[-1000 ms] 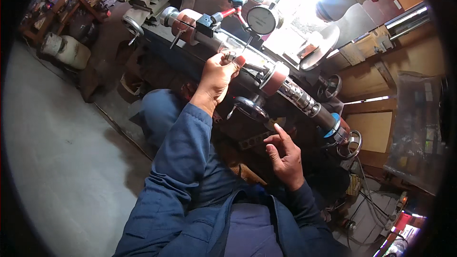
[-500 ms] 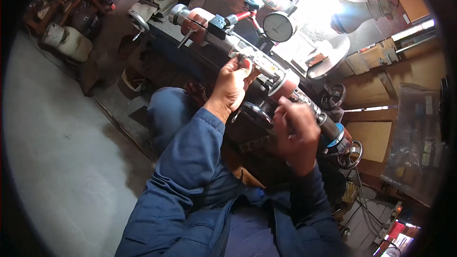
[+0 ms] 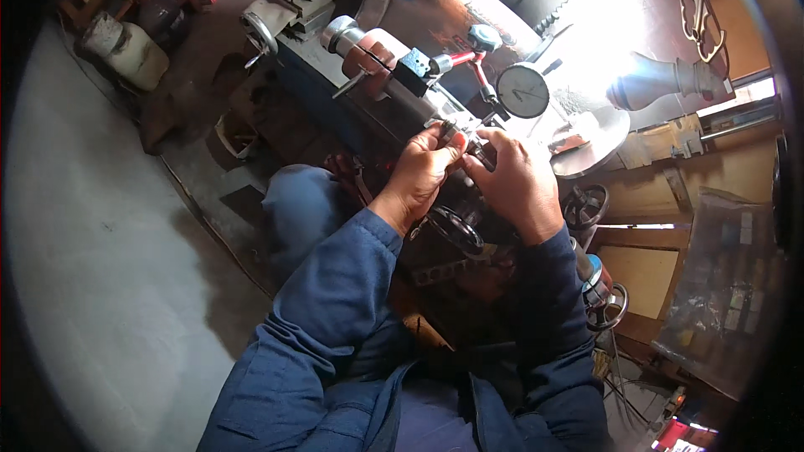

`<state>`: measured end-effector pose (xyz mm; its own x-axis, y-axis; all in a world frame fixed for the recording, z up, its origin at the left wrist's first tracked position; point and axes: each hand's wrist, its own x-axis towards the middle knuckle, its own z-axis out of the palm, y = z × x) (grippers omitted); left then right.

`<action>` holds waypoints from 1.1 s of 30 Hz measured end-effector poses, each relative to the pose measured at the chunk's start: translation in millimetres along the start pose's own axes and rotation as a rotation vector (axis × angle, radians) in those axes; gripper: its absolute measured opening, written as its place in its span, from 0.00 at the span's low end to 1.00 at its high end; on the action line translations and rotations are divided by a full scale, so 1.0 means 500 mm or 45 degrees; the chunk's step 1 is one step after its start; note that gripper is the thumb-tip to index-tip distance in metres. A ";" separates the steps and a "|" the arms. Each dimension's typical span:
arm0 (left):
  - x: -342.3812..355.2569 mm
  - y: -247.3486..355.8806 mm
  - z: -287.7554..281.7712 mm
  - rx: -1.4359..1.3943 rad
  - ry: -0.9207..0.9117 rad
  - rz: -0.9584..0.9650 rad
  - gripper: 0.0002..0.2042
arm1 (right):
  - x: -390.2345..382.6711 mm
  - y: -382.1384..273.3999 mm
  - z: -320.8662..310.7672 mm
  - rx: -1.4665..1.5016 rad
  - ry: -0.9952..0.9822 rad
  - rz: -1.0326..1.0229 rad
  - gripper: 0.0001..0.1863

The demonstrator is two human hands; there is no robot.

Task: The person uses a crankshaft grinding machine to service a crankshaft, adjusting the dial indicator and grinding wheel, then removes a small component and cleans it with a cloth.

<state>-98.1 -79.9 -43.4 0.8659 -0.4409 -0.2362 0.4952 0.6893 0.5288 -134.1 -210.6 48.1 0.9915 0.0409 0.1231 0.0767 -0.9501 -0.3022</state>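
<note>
Over the machine's bed, my left hand pinches a small metal part between thumb and fingers. My right hand is close beside it, thumb and fingers closed around the same spot. What exactly lies between the right fingertips is hidden by the fingers. Just beyond the hands hangs a round dial gauge on a red jointed arm with a blue knob. The arm rises from a blue-topped block set on the machine.
Below the hands is a handwheel; another handwheel is at the far left. A bright lamp shines at the far right. A hanging plastic sheet is on the right, and a white gas cylinder stands on the left.
My right hand has moved up and away from me, from blurred beside the machine's right end to beside my left hand. The left hand still pinches the metal part. The view has shifted slightly.
</note>
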 end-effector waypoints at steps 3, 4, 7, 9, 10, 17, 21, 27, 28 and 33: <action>-0.002 0.004 -0.007 -0.022 -0.062 -0.026 0.10 | 0.003 0.005 0.011 -0.012 0.001 -0.032 0.20; -0.003 0.005 -0.007 -0.017 -0.073 -0.032 0.11 | 0.003 0.010 0.015 -0.026 0.020 -0.071 0.20; -0.019 0.010 -0.001 0.023 -0.100 0.006 0.12 | 0.005 0.004 0.011 -0.058 -0.004 -0.102 0.19; -0.035 0.010 0.001 0.061 -0.116 0.049 0.12 | 0.004 0.001 0.011 -0.076 -0.047 -0.091 0.19; -0.041 0.012 0.001 0.079 0.017 0.019 0.13 | 0.002 0.003 0.012 -0.084 -0.009 -0.103 0.19; 0.038 0.284 -0.101 0.285 0.978 0.915 0.07 | 0.000 0.001 0.009 -0.073 0.028 -0.063 0.18; 0.211 0.411 -0.230 0.008 0.617 0.496 0.14 | 0.002 -0.002 0.018 -0.050 0.077 -0.147 0.18; 0.254 0.305 -0.190 -0.465 -0.382 0.365 0.31 | 0.002 -0.013 0.009 -0.128 -0.083 -0.025 0.18; 0.248 0.308 -0.171 -0.392 -0.334 0.400 0.30 | 0.000 -0.006 0.009 -0.143 -0.031 -0.064 0.18; 0.149 0.380 -0.174 0.007 0.009 0.104 0.25 | 0.003 -0.014 0.004 -0.150 -0.032 -0.060 0.18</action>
<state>66.9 68.4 -31.5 0.9039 -0.3792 -0.1979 0.4225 0.7194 0.5513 -132.7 -203.4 48.3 0.9896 0.0924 0.1101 0.1117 -0.9766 -0.1837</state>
